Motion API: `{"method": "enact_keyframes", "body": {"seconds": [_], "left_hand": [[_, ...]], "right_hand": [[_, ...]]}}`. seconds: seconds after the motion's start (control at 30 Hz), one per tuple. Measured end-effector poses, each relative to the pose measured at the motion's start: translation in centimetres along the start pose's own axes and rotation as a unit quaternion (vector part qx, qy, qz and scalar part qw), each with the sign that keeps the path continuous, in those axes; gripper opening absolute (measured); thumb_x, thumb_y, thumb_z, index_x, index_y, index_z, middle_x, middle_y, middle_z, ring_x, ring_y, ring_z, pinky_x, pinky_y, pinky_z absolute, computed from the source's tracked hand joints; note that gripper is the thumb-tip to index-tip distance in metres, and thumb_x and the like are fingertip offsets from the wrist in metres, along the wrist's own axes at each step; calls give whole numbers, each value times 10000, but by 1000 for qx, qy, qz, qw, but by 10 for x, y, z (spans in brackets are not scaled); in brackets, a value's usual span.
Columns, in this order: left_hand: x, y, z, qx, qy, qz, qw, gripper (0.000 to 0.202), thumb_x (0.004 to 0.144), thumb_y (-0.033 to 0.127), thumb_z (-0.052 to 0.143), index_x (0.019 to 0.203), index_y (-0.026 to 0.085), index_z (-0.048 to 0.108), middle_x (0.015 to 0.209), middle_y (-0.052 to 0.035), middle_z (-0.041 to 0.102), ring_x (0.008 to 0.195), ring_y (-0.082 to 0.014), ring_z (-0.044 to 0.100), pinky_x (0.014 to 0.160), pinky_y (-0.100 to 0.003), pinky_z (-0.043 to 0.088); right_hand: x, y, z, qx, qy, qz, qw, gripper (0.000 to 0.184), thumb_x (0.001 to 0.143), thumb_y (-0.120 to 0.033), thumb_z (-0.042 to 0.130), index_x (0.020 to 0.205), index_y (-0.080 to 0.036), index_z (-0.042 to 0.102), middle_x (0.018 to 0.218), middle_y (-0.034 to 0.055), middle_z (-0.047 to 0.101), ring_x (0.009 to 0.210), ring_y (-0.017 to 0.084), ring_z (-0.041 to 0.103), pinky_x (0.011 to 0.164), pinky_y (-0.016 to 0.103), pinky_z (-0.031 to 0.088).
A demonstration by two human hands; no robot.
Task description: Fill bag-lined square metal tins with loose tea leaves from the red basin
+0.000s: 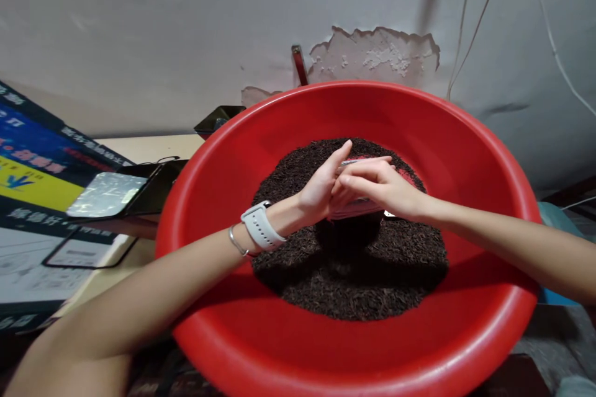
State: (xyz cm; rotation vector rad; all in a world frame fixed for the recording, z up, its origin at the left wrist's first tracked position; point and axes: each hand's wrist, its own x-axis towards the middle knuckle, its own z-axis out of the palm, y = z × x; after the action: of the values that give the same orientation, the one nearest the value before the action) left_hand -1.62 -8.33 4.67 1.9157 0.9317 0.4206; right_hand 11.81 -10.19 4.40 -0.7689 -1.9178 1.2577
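A wide red plastic basin [484, 316] holds a broad layer of dark, dry, shredded leaves that look like loose tea [354, 304]. Over the middle of it, my two hands meet around a shiny plastic packet [357, 208] with reddish parts, mostly hidden by the fingers. My left hand [323, 189] comes from the left, thumb raised, its fingers behind and under the packet. From the right, my right hand [384, 187] lays bent fingers across the packet and the left fingers. Both hands cast a dark shadow on the leaves.
Left of the basin stand a printed carton [41, 161] and a dark open box [156, 189] on a pale tabletop [153, 147]. A small dark container [216, 121] touches the far rim area. Behind is a peeling wall [372, 53] with hanging cords [470, 31].
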Motion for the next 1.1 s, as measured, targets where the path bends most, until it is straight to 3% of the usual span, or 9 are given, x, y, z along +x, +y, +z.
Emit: {"method": "enact_keyframes", "body": {"seconds": [0.1,0.3,0.47,0.57,0.63,0.77,0.83,0.9,1.1], "left_hand": [[3,-4,-2,15,25,-17,999,913,881,550,-188,1232,163,562,965,-105,706,875,-203,653,775,-369,511],[5,-2,-16,65,-3,4,998,763,906,629,27,1382,208,450,1183,-93,662,1083,-245,589,900,-384,451],[5,-5,-29,241,98,19,965,557,965,447,186,1281,192,567,1328,-70,572,1263,-261,451,1051,-431,345],[12,-23,-32,374,140,27,917,452,933,340,349,1325,183,511,1458,-74,431,1349,-257,335,1111,-442,273],[19,-38,-32,400,131,7,907,501,920,313,380,1392,147,416,1465,-105,411,1338,-245,356,1113,-409,280],[31,-58,-29,395,120,-50,909,534,890,310,428,1375,89,408,1378,-146,500,1237,-252,475,1047,-360,356],[33,-59,-29,378,103,-71,917,444,877,307,436,1263,102,520,1253,-138,598,1109,-246,563,951,-341,419],[31,-55,-29,363,91,-63,925,352,870,330,440,1097,121,610,1070,-114,675,933,-224,614,828,-319,450],[19,-38,-22,285,-9,31,958,218,790,353,531,824,149,601,796,-47,664,689,-149,565,619,-254,401]], "right_hand": [[4,-2,-7,8,65,43,997,232,845,-272,487,691,-129,586,665,10,648,624,101,612,613,234,503],[14,2,-32,-30,231,50,971,220,821,-255,481,643,-146,552,583,6,592,548,96,572,544,216,462],[16,14,-36,-127,267,-4,955,191,845,-263,465,679,-171,493,588,-31,506,557,70,479,573,205,410],[8,13,-18,-204,164,-59,963,198,865,-262,439,694,-172,485,600,-40,483,568,69,428,596,211,382],[-1,15,-1,-253,-10,-83,964,187,866,-241,442,724,-156,529,621,-33,503,573,73,420,617,220,382],[-28,42,35,-330,-322,-37,887,379,867,-353,535,1142,-96,572,1067,144,605,903,197,569,781,338,462],[-42,61,49,-369,-375,1,850,651,838,-483,561,1351,-104,433,1343,246,435,1164,329,482,869,475,455],[-52,75,58,-384,-388,33,837,713,848,-533,516,1405,-113,370,1409,262,356,1236,378,426,895,539,439],[-55,72,62,-428,-358,47,829,606,854,-531,495,1245,-69,530,1187,247,576,1044,327,593,838,430,488]]}}
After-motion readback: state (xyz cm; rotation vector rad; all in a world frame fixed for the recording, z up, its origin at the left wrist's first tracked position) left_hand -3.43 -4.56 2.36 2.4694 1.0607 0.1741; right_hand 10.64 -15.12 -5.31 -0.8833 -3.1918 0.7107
